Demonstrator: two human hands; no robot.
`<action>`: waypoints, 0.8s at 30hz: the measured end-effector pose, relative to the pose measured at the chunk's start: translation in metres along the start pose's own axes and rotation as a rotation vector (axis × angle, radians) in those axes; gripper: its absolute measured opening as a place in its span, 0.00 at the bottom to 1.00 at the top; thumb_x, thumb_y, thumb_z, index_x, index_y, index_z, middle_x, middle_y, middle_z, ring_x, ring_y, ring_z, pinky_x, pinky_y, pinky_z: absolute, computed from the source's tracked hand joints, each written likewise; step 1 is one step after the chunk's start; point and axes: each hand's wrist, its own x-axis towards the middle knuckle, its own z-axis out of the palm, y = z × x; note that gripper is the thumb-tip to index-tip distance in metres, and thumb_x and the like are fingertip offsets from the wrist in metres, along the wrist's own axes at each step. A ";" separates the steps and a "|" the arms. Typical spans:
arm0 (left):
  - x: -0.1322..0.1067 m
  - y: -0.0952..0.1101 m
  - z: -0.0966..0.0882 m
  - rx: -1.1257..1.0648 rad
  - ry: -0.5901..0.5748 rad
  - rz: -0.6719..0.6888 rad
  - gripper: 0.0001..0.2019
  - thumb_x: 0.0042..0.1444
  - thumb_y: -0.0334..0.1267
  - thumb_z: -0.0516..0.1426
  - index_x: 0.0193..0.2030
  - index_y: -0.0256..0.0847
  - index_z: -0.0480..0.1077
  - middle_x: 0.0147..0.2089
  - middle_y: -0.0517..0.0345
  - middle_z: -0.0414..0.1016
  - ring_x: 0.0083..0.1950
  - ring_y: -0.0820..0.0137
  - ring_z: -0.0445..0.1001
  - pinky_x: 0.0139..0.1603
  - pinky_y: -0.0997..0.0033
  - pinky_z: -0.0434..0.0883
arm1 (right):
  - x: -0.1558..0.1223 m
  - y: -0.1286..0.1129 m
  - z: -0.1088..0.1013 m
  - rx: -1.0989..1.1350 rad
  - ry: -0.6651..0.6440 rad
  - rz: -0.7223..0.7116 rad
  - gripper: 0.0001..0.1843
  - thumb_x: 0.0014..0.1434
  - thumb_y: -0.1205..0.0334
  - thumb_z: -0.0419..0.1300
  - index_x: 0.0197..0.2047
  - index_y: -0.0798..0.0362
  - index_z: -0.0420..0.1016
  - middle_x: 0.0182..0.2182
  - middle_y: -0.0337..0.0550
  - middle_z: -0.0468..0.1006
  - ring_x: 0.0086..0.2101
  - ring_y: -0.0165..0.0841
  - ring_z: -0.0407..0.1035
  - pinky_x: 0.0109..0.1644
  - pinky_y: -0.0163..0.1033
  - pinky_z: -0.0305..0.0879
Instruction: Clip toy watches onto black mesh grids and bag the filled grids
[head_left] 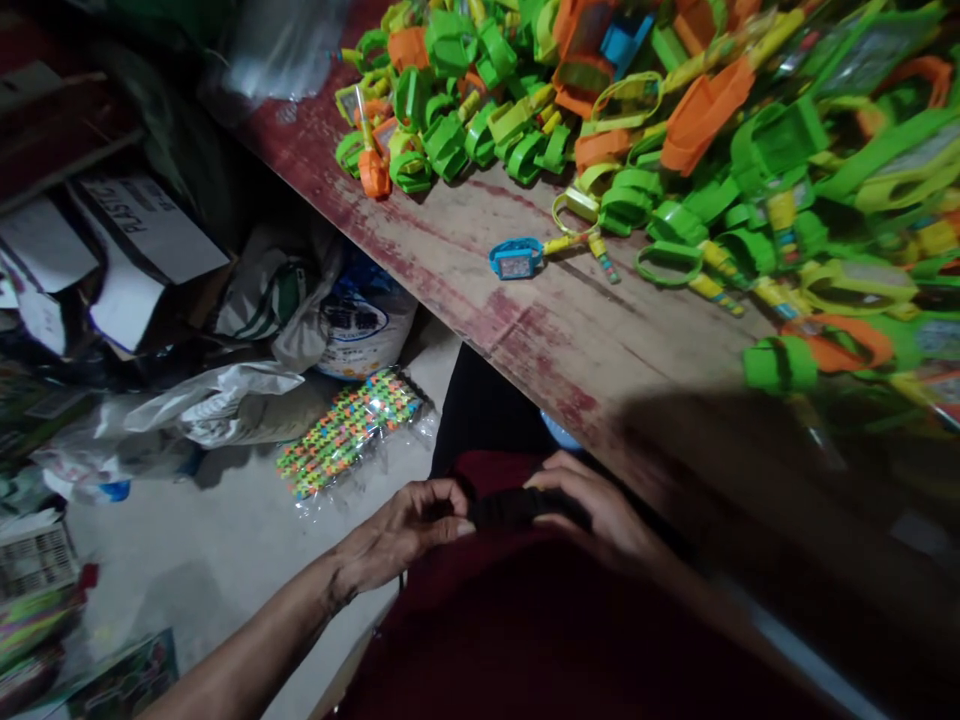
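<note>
My left hand (401,530) and my right hand (592,505) meet low in the view, below the edge of the wooden table (525,310). Both pinch a dark rolled piece of cloth (517,508) held over dark red fabric (540,620) in my lap. The fingers of each hand are curled around the ends of that cloth. On the table above lies a single blue toy watch (516,259), apart from a big heap of green, orange and yellow toy watches (675,130).
To the left, on the grey floor, lie a clear packet of colourful small pieces (349,430), white sacks (225,400), a printed bag (364,325) and cardboard boxes (142,230). A clear plastic bag (281,50) sits at the table's far end.
</note>
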 end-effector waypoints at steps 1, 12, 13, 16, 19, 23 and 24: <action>0.000 0.000 0.000 -0.016 0.012 0.001 0.20 0.49 0.53 0.63 0.31 0.38 0.66 0.25 0.68 0.58 0.27 0.77 0.52 0.27 0.74 0.49 | 0.000 0.000 0.000 -0.002 0.006 0.000 0.13 0.64 0.51 0.55 0.46 0.50 0.71 0.40 0.45 0.72 0.39 0.34 0.70 0.45 0.39 0.69; 0.007 0.000 0.010 -0.442 0.066 -0.043 0.20 0.36 0.47 0.72 0.26 0.35 0.72 0.23 0.64 0.68 0.24 0.80 0.59 0.27 0.78 0.52 | -0.003 0.002 -0.006 -0.017 -0.026 -0.018 0.12 0.65 0.53 0.55 0.46 0.50 0.72 0.40 0.44 0.71 0.39 0.32 0.70 0.44 0.36 0.67; 0.006 -0.001 0.010 -0.437 0.066 -0.041 0.20 0.36 0.47 0.72 0.26 0.35 0.72 0.23 0.64 0.68 0.24 0.80 0.59 0.27 0.78 0.52 | -0.002 0.002 -0.007 -0.017 -0.062 -0.006 0.12 0.65 0.53 0.54 0.46 0.50 0.71 0.40 0.44 0.71 0.39 0.32 0.70 0.44 0.37 0.67; 0.004 0.000 0.008 -0.421 0.053 -0.044 0.20 0.37 0.48 0.72 0.26 0.35 0.73 0.22 0.65 0.67 0.23 0.80 0.58 0.27 0.77 0.52 | 0.001 0.003 -0.012 0.008 -0.194 0.013 0.13 0.65 0.54 0.52 0.46 0.50 0.71 0.40 0.44 0.71 0.39 0.33 0.70 0.44 0.37 0.66; 0.002 0.002 0.007 -0.339 -0.001 -0.036 0.20 0.39 0.50 0.71 0.27 0.35 0.72 0.22 0.66 0.65 0.24 0.80 0.57 0.28 0.76 0.53 | 0.000 0.006 -0.013 0.078 -0.224 -0.029 0.15 0.64 0.51 0.52 0.46 0.51 0.71 0.39 0.44 0.71 0.39 0.33 0.69 0.44 0.38 0.66; -0.002 0.003 0.009 -0.225 -0.044 -0.023 0.19 0.45 0.51 0.68 0.30 0.35 0.72 0.25 0.65 0.66 0.27 0.78 0.57 0.30 0.75 0.53 | -0.008 0.011 -0.011 0.132 -0.102 -0.096 0.17 0.64 0.48 0.52 0.48 0.50 0.70 0.40 0.44 0.70 0.40 0.35 0.69 0.46 0.39 0.66; -0.003 0.003 0.009 -0.204 -0.049 -0.025 0.19 0.46 0.51 0.67 0.31 0.35 0.72 0.25 0.65 0.66 0.27 0.78 0.57 0.30 0.75 0.53 | -0.011 0.011 -0.011 0.131 -0.077 -0.103 0.17 0.64 0.48 0.52 0.49 0.50 0.69 0.41 0.44 0.70 0.41 0.35 0.69 0.46 0.39 0.66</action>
